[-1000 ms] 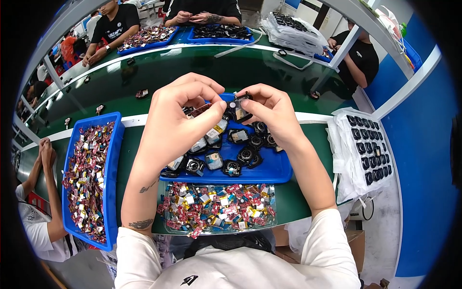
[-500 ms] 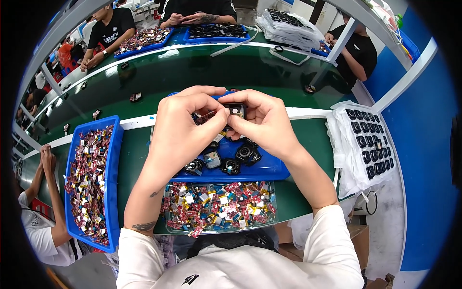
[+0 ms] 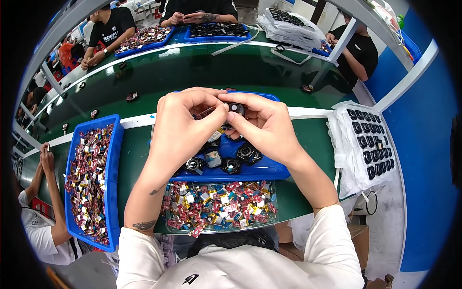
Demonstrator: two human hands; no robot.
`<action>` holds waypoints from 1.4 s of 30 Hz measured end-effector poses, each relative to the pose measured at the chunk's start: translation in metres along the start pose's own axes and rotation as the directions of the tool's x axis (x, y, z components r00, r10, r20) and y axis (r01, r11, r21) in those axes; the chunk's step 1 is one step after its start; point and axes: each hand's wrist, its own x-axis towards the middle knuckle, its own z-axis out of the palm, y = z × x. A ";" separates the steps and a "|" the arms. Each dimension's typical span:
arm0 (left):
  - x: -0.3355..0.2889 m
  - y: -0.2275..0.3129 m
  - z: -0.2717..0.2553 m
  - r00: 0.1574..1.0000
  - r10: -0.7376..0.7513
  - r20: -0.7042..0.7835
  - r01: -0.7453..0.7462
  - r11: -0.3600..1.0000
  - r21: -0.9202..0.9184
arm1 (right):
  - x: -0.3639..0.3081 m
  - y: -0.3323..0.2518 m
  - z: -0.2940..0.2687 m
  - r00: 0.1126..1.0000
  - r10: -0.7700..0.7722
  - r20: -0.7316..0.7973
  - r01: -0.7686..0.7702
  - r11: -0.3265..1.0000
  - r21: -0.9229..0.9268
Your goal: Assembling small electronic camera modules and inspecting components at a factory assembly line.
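Above a blue tray [image 3: 274, 169], my two hands meet around a small black smartwatch case [image 3: 236, 108]. My right hand [image 3: 264, 118] is closed on it, with the thumb pressed near its edge. My left hand [image 3: 185, 120] pinches at the case's left side, thumb tip against it. A reddish part [image 3: 204, 113] shows beneath the left fingers; whether it is joined to the case I cannot tell. In the tray below lie several black watch cases [image 3: 231, 165] and one silvery square piece [image 3: 212, 158].
Nearest me is a clear tray [image 3: 275, 217] of small red circuit boards and batteries. A long blue bin [image 3: 113, 183] of similar parts stands left. At right lie white trays [image 3: 342, 144] of black cases. Watch parts [image 3: 132, 97] dot the green belt [image 3: 192, 70]; people work beyond and at left.
The watch parts on the belt have shifted slightly left. My hands stay in nearly the same place, with the case turned a little between them.
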 end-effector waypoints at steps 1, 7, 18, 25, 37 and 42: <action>-0.001 0.001 0.000 1.000 0.000 0.000 0.000 1.000 0.001 | 0.000 0.000 0.001 1.000 -0.013 0.001 0.013 1.000 -0.016; -0.003 0.003 0.005 0.999 0.009 -0.051 -0.008 1.000 0.019 | 0.003 0.011 -0.002 0.976 -0.217 -0.008 0.214 0.966 -0.144; -0.003 0.003 0.009 1.000 0.027 0.009 -0.027 0.995 0.096 | 0.004 0.008 -0.011 0.984 -0.152 -0.093 0.141 0.983 -0.114; -0.004 0.003 0.008 0.974 0.195 -0.115 -0.174 0.970 0.169 | 0.009 -0.002 -0.018 0.986 -0.090 -0.141 0.093 0.996 0.011; -0.002 0.003 0.003 0.960 -0.166 0.224 0.240 0.902 -0.358 | 0.001 -0.006 -0.010 0.945 -0.202 -0.258 0.177 0.977 -0.118; 0.000 0.003 0.002 0.960 -0.206 0.191 0.263 0.898 -0.353 | 0.000 -0.007 -0.008 0.947 -0.241 -0.214 0.227 0.970 -0.090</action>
